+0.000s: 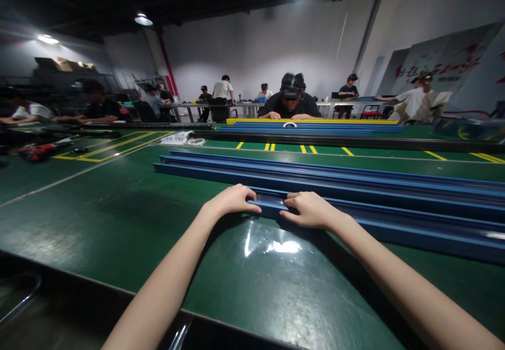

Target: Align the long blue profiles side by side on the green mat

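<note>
A long blue channel rail (398, 221) lies across the green table in front of me, its open side up. My left hand (236, 200) wraps round its left end, thumb on the near wall and fingers over the far wall. A short way to the right, my right hand (310, 209) grips the same rail, thumb at the near side and fingertips reaching into the groove. Between the two hands a short stretch of the groove shows. Just behind lies a second blue channel rail (252, 168), roughly parallel, with its left end reaching farther left.
The green tabletop (98, 223) has yellow tape lines. Farther back lie a long black bar (335, 141), blue strips (300, 129) and a yellow strip (335, 122), with a person (291, 102) bent over them. A red-and-black object (39, 150) is at left.
</note>
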Motion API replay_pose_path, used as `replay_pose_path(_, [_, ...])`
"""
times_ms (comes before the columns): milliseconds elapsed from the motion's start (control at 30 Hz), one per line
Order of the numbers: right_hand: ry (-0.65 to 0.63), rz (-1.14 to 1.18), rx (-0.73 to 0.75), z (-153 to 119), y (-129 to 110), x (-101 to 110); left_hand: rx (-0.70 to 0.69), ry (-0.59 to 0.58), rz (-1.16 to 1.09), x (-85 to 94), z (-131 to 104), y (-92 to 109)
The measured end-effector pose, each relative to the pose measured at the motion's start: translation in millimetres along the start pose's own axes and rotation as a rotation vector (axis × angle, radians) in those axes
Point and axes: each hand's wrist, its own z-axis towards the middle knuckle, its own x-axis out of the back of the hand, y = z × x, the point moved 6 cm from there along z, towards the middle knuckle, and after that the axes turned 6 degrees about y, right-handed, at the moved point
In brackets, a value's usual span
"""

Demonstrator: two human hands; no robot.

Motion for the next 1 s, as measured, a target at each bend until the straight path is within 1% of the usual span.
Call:
replay_pose_path(100, [0.007, -0.010, -0.018, -1.6, 0.6, -4.5, 0.048, -0.002, 0.000, 0.0, -1.2, -6.8])
replay_pose_path(267, [0.031, -0.052, -0.014, -5.6, -1.4, -6.8, 0.074, 0.011, 0.035, -1.8, -1.9, -11.1])
replay_pose_path(467, [0.055, -0.093, -0.018, -8.0, -2.7, -8.3, 0.057, 0.017, 0.062, -3.3, -1.4, -9.9])
replay_pose_path(633, [0.045, -0.108, -0.031, -9.1, -3.3, -9.3, 0.034, 0.022, 0.046, -4.6, -0.4, -10.0])
replay_pose_path(800, [0.068, -0.121, -0.027, -8.8, -3.3, -8.9, 0.012, 0.027, 0.042, -5.6, 0.1, -10.4])
replay_pose_path(1000, [0.052, -0.104, -0.046, -8.3, -2.9, -9.4, 0.011, 0.028, 0.045, -7.1, 1.3, -12.1])
